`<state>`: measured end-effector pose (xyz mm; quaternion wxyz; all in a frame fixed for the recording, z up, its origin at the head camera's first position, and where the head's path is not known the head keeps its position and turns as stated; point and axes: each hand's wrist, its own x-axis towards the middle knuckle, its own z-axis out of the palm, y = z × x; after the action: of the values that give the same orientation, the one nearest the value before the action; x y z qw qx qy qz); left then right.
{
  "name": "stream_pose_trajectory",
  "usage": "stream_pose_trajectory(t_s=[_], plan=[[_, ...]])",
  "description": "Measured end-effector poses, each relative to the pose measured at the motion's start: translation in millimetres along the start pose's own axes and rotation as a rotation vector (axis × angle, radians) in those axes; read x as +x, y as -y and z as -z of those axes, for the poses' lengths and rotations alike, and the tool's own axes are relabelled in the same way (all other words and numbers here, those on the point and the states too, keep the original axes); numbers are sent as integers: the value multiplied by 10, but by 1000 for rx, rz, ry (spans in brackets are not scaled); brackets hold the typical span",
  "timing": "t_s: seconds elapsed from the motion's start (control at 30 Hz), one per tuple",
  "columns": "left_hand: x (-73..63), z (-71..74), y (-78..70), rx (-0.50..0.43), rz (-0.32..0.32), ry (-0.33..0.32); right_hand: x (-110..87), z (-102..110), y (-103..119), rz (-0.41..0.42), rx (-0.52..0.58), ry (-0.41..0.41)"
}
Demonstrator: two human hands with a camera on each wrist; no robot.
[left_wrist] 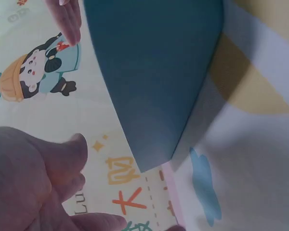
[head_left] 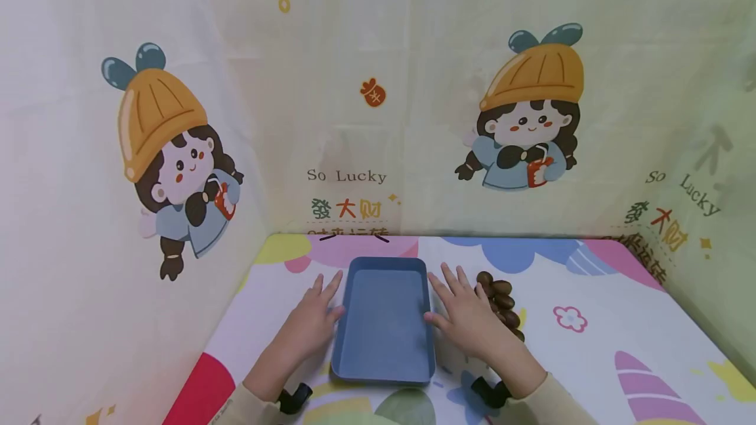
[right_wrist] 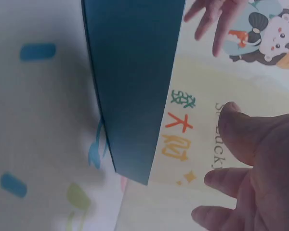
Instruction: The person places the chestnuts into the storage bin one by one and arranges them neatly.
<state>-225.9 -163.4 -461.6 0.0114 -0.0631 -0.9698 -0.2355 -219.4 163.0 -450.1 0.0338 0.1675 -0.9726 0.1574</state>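
Observation:
A shallow blue-grey rectangular tray (head_left: pixel 386 323) lies on the table, and its long wall fills the upper middle of the left wrist view. My left hand (head_left: pixel 310 320) is at the tray's left side with fingers spread, holding nothing. On the other side my right hand (head_left: pixel 469 317) has its fingers extended, the thumb close to the right rim. Whether either thumb touches the rim I cannot tell. Several dark brown, smooth oval pieces (head_left: pixel 503 287), their kind unclear, lie in a group just right of my right hand, which partly hides them.
A colourfully printed cloth (head_left: pixel 569 359) covers the table. Behind and to both sides hang pale printed sheets (head_left: pixel 437 143) that meet the table's edges. A dark strap-like piece (head_left: pixel 490 392) sits at the right wrist, another (head_left: pixel 295 399) at the left.

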Motion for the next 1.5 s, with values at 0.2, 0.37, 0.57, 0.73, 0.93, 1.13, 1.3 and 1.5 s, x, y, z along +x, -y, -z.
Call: stream_pose_trajectory(t_s=[0.2,0.37,0.57,0.73,0.93,1.13,1.3,1.5], plan=[[41,18,39,-79,14,-51,2,81,-110,57,106,-14],[79,39,63,-168,46,-82,12,163,-211,74,188,-52],[106,41,93,-340,129,-36,48,250,-326,77,188,-136],[93,27,123,-470,124,-15,81,292,-447,28,236,-148],[100,2,147,-581,152,16,131,368,-605,-48,331,-136],[116,-30,159,-641,188,47,201,461,-753,-141,416,-84],[111,-63,167,-684,201,64,246,501,-915,-154,448,-64],[98,-103,172,-714,205,81,336,484,-1153,-175,457,-29]])
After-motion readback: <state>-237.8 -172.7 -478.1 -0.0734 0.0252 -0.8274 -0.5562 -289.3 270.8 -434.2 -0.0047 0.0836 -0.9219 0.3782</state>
